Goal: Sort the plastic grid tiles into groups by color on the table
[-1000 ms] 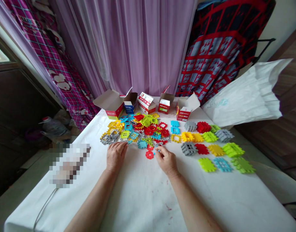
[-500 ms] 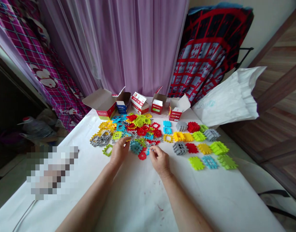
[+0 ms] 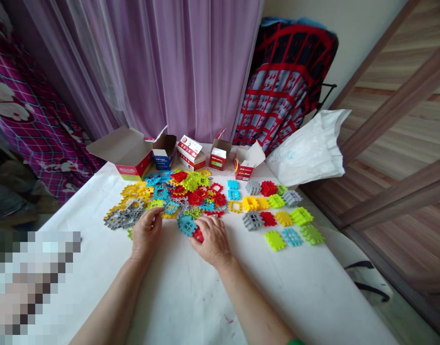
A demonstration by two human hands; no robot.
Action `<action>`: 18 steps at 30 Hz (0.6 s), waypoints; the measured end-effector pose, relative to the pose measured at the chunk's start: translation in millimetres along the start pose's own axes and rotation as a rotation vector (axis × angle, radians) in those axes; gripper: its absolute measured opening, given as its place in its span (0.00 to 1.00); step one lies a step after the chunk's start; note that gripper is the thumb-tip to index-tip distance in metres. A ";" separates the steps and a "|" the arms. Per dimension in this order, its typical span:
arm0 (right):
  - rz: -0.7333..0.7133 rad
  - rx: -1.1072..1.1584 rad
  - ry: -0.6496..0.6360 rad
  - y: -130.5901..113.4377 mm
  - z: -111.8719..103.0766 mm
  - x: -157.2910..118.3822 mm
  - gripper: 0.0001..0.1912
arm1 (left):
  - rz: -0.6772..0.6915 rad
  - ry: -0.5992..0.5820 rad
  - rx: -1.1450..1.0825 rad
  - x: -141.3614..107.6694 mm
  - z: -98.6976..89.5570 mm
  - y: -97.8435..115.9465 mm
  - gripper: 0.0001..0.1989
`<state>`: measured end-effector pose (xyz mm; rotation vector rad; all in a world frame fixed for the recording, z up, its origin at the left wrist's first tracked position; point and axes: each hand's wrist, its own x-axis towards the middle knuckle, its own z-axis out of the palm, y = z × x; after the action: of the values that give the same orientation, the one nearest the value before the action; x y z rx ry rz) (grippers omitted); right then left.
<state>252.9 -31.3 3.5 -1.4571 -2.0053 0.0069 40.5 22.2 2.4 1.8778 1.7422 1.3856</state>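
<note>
blue tile (image 3: 186, 224) and red tile (image 3: 197, 234) under curled right hand (image 3: 212, 241); box (image 3: 190, 152) writing unreadable.

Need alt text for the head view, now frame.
Two bare hands rest at the near edge of a pile of colourful plastic building tiles on a white table: left hand beside it, right hand over a red piece. Open cartons stand behind.

A: Pixelated patch (image 3: 29, 282) left of the left hand (image 3: 145, 234), contents unreadable. Red piece (image 3: 198, 235) mostly hidden under the right hand (image 3: 212, 241).

B: Box (image 3: 190, 152) print behind the pile too small to read. Right-hand grip unclear.
</note>
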 end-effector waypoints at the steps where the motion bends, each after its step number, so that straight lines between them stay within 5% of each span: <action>1: 0.003 -0.004 -0.008 -0.3 0.7 0.5 0.17 | 0.011 -0.019 0.004 -0.9 0.5 2.0 0.15; 18: 0.100 0.066 0.106 2.7 4.9 -0.7 0.25 | 0.075 -0.221 0.190 -2.8 -6.5 19.7 0.16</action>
<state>252.9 -29.1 -1.7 -1.4826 -1.8296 0.0377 48.9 11.8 18.5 2.1237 1.7609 1.0184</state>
